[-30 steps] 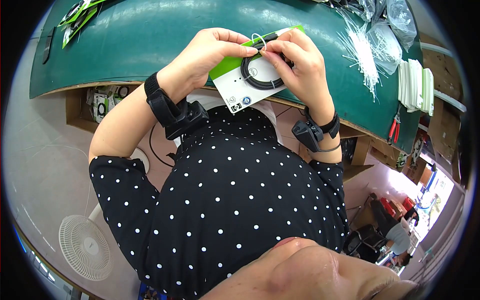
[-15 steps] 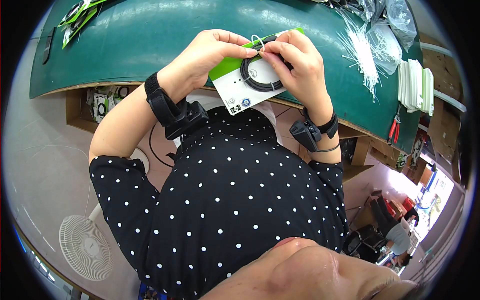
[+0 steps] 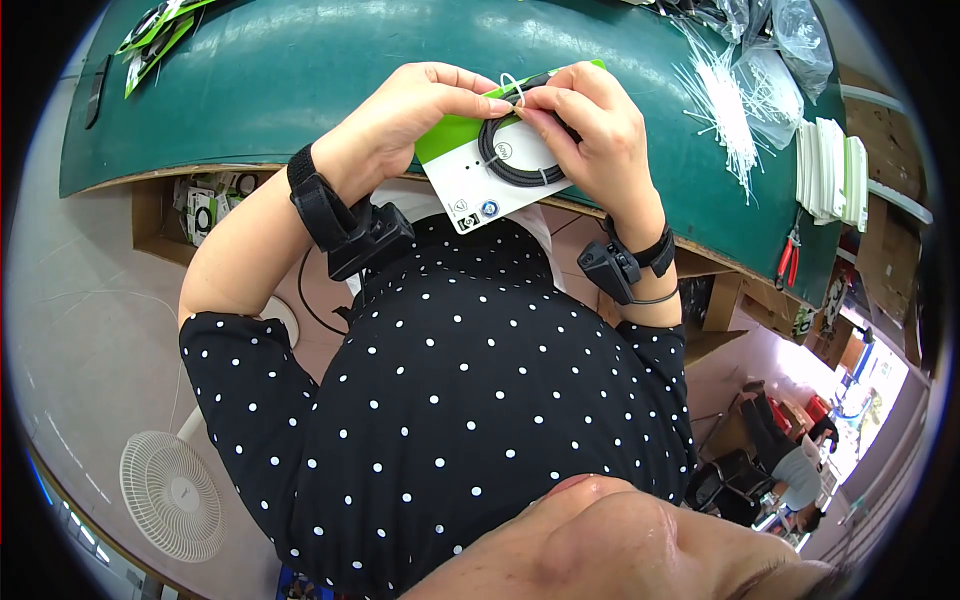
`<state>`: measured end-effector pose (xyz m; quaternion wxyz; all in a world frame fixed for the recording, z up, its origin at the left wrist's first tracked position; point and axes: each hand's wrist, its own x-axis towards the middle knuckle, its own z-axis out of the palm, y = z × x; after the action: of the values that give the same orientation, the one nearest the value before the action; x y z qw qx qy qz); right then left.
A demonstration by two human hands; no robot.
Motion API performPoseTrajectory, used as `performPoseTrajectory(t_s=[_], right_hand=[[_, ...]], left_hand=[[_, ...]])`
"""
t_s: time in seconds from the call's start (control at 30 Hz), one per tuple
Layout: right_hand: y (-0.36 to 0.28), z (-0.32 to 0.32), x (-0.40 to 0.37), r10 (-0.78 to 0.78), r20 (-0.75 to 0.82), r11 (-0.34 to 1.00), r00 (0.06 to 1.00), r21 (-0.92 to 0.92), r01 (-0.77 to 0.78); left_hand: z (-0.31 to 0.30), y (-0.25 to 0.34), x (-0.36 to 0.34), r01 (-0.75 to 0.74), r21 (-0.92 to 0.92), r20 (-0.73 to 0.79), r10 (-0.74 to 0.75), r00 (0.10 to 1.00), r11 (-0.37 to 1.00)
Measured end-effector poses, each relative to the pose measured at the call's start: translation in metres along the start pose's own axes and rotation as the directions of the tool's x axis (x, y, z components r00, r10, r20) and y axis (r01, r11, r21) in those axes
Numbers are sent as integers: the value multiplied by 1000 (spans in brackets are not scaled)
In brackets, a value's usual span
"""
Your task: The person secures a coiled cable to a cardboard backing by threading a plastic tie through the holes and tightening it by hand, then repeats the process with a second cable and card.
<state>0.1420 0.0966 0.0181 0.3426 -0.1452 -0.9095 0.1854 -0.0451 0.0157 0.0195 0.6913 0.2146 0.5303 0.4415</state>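
A green and white card point(image 3: 462, 186) with a coiled black cable point(image 3: 488, 152) on it is held over the table's near edge. A white cable tie point(image 3: 513, 84) loops up at the card's top. My left hand point(image 3: 421, 107) pinches the tie at the card's top left, thumb pointing right. My right hand point(image 3: 592, 122) meets it there, its thumb and index finger closed on the tie's other side. The two thumb tips nearly touch. The right fingers cover the right part of the coil and card.
On the green table point(image 3: 300, 90) are loose white cable ties point(image 3: 725, 105), plastic bags point(image 3: 800, 45), a stack of white cards point(image 3: 822, 170), red-handled pliers point(image 3: 789, 258) and packaged cables point(image 3: 160, 40). A white fan point(image 3: 175, 492) stands at lower left; a person point(image 3: 797, 474) is at lower right.
The card has shifted very slightly left and tilted a little. Both hands keep their pinch on the tie, with the right fingers moved slightly.
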Motion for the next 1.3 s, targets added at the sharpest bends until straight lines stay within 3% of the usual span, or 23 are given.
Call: performPoseTrajectory(t_s=[0.37, 0.5, 0.53, 0.6, 0.63, 0.67, 0.7, 0.73, 0.83, 1.1, 1.3], right_hand=[[0, 3, -3, 46, -76, 997, 996, 73, -40], [-18, -12, -4, 194, 29, 945, 981, 264, -194], [-22, -16, -5, 174, 57, 932, 983, 312, -183], [-30, -24, -7, 129, 104, 902, 986, 400, -160], [-33, -28, -9, 128, 89, 905, 988, 397, -153], [-36, -31, -12, 99, 118, 892, 988, 430, -141], [-39, -33, -15, 67, 146, 877, 987, 463, -128], [-41, -34, -18, 31, 172, 860, 985, 497, -114], [-47, -34, -29, -9, 188, 878, 982, 472, -82], [-54, -28, -36, -39, 214, 912, 976, 407, -52], [-56, -24, -38, -47, 258, 911, 965, 407, -64]], left_hand=[[-2, -2, 1, 9, 29, 31, -10, 999, 1000], [-1, -5, -3, -151, 201, -55, 165, 985, 968], [2, -6, -8, -313, 337, -81, 359, 930, 888], [7, -9, -16, -554, 585, -36, 702, 712, 592], [8, -9, -20, -560, 591, -23, 706, 708, 581], [9, -10, -24, -633, 716, 121, 842, 525, 292], [9, -10, -28, -632, 775, 296, 898, 324, -27], [10, -10, -33, -631, 775, 309, 896, 318, -44], [10, -15, -51, -526, 753, 542, 826, 153, -396], [2, -27, -51, -493, 729, 580, 811, 76, -475], [0, -29, -52, -502, 714, 612, 784, 107, -489]])
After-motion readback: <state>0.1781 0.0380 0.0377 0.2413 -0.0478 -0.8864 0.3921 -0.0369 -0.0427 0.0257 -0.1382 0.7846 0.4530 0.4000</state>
